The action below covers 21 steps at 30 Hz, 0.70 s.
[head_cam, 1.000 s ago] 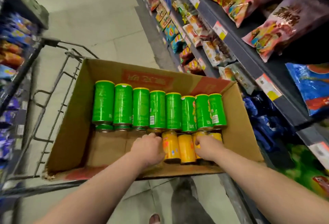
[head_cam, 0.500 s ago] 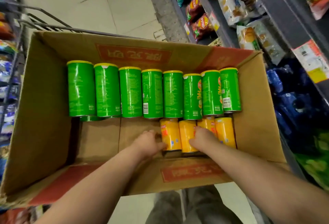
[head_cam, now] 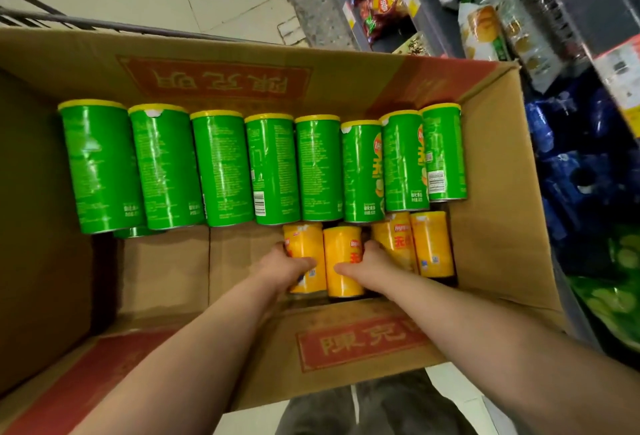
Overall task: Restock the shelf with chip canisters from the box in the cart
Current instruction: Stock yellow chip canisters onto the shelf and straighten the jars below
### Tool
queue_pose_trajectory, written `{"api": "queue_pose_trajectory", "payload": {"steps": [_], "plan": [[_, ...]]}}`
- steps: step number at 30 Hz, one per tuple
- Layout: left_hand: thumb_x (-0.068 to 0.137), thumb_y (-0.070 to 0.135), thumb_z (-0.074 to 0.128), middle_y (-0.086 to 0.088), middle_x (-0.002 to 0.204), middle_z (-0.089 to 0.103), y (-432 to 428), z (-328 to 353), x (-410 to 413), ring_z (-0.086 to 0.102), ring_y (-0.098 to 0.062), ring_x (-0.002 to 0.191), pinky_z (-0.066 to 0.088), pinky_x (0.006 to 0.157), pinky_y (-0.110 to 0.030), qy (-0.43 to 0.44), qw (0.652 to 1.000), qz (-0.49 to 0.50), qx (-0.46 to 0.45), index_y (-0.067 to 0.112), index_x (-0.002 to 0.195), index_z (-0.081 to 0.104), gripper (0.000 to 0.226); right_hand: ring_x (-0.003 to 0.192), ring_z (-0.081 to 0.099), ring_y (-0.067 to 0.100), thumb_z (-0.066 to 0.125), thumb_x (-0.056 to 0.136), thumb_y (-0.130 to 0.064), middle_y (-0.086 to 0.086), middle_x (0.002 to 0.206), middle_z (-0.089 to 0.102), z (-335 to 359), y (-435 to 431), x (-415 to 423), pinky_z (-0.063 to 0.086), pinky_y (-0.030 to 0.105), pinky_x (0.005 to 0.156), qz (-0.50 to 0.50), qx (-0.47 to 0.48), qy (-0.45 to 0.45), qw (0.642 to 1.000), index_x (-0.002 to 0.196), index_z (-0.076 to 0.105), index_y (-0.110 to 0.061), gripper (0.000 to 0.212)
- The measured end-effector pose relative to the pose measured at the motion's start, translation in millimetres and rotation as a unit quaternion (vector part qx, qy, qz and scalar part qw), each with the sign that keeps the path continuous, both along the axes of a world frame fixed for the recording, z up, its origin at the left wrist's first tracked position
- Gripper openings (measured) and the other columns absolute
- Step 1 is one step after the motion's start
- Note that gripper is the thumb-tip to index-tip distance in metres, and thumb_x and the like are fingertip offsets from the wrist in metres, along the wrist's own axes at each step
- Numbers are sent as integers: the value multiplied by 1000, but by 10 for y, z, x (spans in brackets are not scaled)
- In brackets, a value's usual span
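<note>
- While both arms reach down into the open cardboard box in the cart, the left hand grips the leftmost yellow canister, its fingers and thumb curled round it.
- The right hand grips the second yellow canister just beside the first, its thumb laid across the canister's side.
- Two more yellow canisters lie alongside to the right.
- Eight green canisters lie side by side across the far half of the box, lids pointing away.
- The snack shelf stands to the right of the cart.
</note>
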State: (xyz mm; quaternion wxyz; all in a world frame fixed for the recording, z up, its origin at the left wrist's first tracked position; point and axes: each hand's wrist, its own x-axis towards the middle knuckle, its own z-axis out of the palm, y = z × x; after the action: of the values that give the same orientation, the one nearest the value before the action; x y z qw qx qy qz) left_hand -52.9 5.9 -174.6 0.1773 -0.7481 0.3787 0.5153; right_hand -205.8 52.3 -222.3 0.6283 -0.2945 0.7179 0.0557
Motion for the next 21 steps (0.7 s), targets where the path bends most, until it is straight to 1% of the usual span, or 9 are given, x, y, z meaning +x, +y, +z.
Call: {"api": "queue_pose_trajectory", "payload": {"steps": [3, 5, 7, 10, 12, 14, 17, 19, 21], "plan": [[78, 30, 75, -13, 117, 63, 32, -17, -22, 62, -29, 102, 48, 79, -32, 9, 1000, 19, 22, 9, 122, 50, 54, 130, 43, 28, 68, 78, -53, 10, 147, 39, -48, 31, 15, 39, 39, 105, 4, 31, -27, 999, 147, 22, -9, 94], [73, 34, 78, -11, 120, 61, 40, 4, -55, 61, -28, 106, 49, 87, -31, 14, 998, 44, 38, 11, 124, 49, 63, 131, 43, 29, 68, 78, -55, 10, 147, 38, -68, 25, 12, 39, 40, 106, -1, 34, -29, 999, 147, 20, -11, 95], [57, 44, 77, -12, 117, 63, 28, 8, -77, 64, -28, 101, 51, 93, -40, 27, 995, 83, 50, 11, 121, 52, 76, 130, 43, 29, 66, 77, -56, 9, 147, 38, -61, 1, -6, 40, 40, 104, -22, 40, -32, 998, 147, 21, -14, 94], [45, 50, 68, -13, 110, 66, 1, -20, -44, 67, -30, 94, 54, 89, -44, 36, 991, 121, 53, 13, 117, 55, 82, 124, 47, 29, 62, 79, -54, 8, 143, 41, 28, -54, -45, 47, 39, 94, -76, 69, -55, 993, 147, 24, -16, 87], [51, 49, 69, -14, 106, 67, -6, 50, -51, 68, -29, 90, 55, 84, -40, 37, 988, 131, 74, 12, 117, 55, 77, 116, 52, 29, 61, 81, -52, 9, 136, 45, 108, -82, -64, 52, 40, 89, -97, 82, -60, 990, 144, 27, -16, 80], [67, 46, 71, -16, 106, 68, 0, 122, -55, 68, -31, 92, 54, 84, -41, 49, 985, 131, 106, 11, 116, 56, 62, 110, 56, 30, 61, 80, -50, 10, 131, 49, 184, -100, -82, 53, 40, 86, -93, 82, -46, 991, 142, 30, -17, 76], [79, 44, 66, -17, 106, 69, 25, 256, -67, 67, -32, 98, 51, 88, -42, 46, 984, 115, 125, 13, 106, 57, 42, 112, 55, 31, 64, 76, -52, 12, 131, 50, 265, -98, -122, 51, 43, 92, -54, 67, -14, 996, 139, 34, -15, 79], [81, 45, 63, -14, 98, 68, 44, 330, -76, 66, -29, 85, 50, 74, -33, 50, 984, 116, 123, 15, 99, 55, 36, 114, 54, 31, 65, 77, -51, 12, 132, 50, 326, -85, -156, 48, 40, 94, -67, 55, 1, 996, 138, 36, -13, 77], [83, 45, 62, -11, 89, 65, 64, 388, -76, 62, -24, 73, 44, 62, -27, 55, 984, 117, 124, 16, 95, 54, 33, 118, 51, 31, 64, 80, -49, 13, 135, 48, 387, -85, -186, 45, 37, 94, -97, 53, -2, 994, 140, 35, -12, 76]]}}
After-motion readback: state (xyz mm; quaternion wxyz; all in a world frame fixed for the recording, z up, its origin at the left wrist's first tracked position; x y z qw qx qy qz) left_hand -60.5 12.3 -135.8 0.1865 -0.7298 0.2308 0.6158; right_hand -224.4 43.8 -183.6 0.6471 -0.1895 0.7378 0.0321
